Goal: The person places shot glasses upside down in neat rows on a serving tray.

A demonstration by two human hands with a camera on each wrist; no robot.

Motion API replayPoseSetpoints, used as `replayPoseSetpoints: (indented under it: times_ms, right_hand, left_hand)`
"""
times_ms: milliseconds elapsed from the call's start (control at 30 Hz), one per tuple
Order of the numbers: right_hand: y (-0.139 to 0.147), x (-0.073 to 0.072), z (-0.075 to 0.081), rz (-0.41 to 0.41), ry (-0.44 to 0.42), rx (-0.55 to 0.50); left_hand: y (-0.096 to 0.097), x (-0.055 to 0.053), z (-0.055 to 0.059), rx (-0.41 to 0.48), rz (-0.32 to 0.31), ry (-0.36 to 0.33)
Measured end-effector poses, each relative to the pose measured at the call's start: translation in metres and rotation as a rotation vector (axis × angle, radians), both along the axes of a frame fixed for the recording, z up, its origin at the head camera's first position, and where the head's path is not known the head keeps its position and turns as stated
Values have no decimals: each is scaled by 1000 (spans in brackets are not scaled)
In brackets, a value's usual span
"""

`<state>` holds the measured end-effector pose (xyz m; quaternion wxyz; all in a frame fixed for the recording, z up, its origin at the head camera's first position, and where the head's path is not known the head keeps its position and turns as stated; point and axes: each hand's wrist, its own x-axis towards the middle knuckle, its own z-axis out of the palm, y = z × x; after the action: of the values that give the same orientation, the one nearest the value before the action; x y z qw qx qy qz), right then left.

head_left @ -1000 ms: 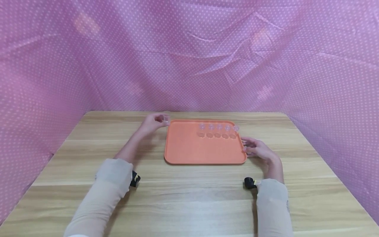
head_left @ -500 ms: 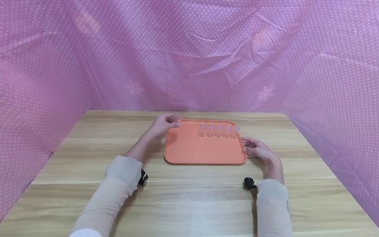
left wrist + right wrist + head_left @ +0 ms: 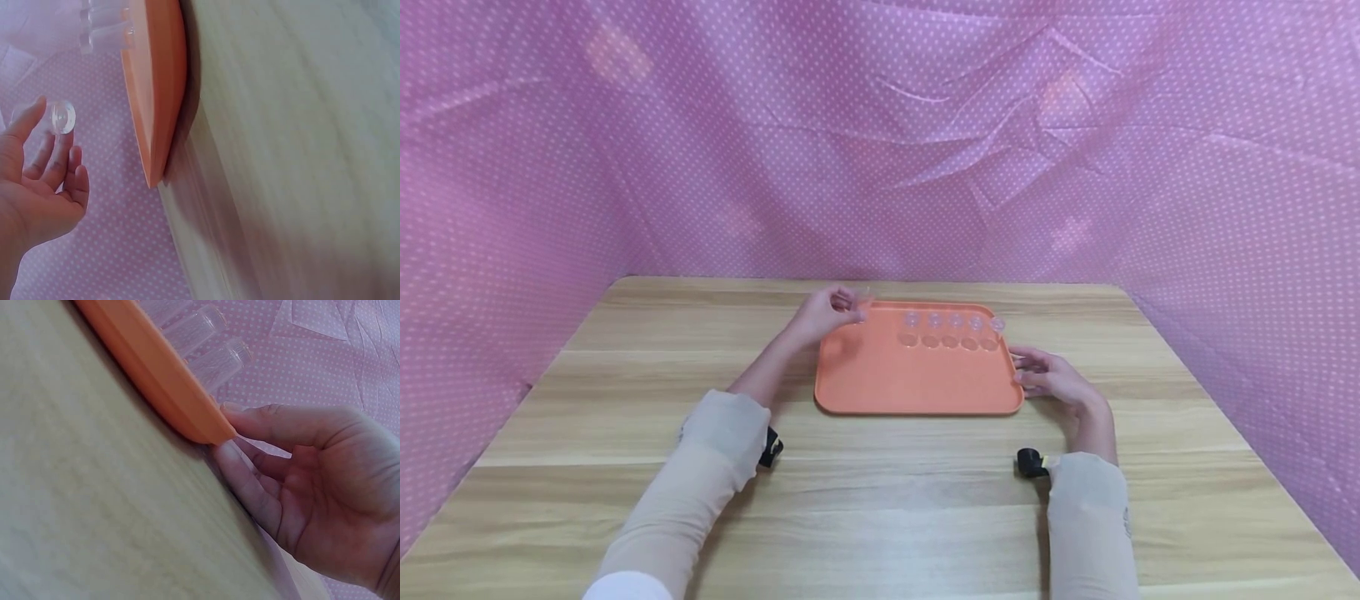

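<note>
In the head view an orange tray [image 3: 917, 392] lies on the wooden table. Along its back right side stand several small clear cups [image 3: 931, 332] in one row. My left hand [image 3: 826, 317] is over the tray's back left corner. Between its thumb and fingers it pinches another clear cup [image 3: 64, 117], raised off the tray in the left wrist view. At the right edge of the tray is my right hand [image 3: 1056, 379]. The right wrist view shows its thumb on top of the rim and a finger beneath, gripping the tray [image 3: 156, 362].
The pale wooden table [image 3: 880, 500] spreads around the tray. Pink dotted cloth [image 3: 880, 167] hangs behind the table and along both sides. A small black camera [image 3: 1032, 462] sits at the right wrist, and another black device [image 3: 771, 447] at the left.
My left hand has moved to the right with the cup, from beside the tray's left edge to above its back left corner. The right hand, tray and row of cups stay put.
</note>
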<state>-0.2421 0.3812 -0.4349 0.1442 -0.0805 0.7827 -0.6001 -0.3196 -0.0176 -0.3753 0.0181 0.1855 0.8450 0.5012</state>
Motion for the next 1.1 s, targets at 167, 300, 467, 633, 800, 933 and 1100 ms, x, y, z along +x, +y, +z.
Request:
replayPoseSetpoints:
  times_ms: [167,300,467,633,800,933,1100]
  right_hand:
    - [0,1,1,-2,-4,-1]
    - [0,1,2,-5,-9,-2]
    - [-1,1,2,-13,-13,5]
    - [0,1,2,-20,-18,8]
    - [-1,1,2,-15,-18,0]
    - [-1,0,1,-10,-10,-2]
    - [-1,0,1,-12,-7,-4]
  left_hand:
    - [-1,-1,-1,25,14,0]
    - [-2,0,-2,16,37,-4]
    - [-2,-1,-3,33,83,-19]
    - [1,-4,-6,91,134,-36]
    - [6,-3,-9,166,141,-33]
    - [12,-3,-10,205,141,-28]
    - [24,-3,-11,259,152,-25]
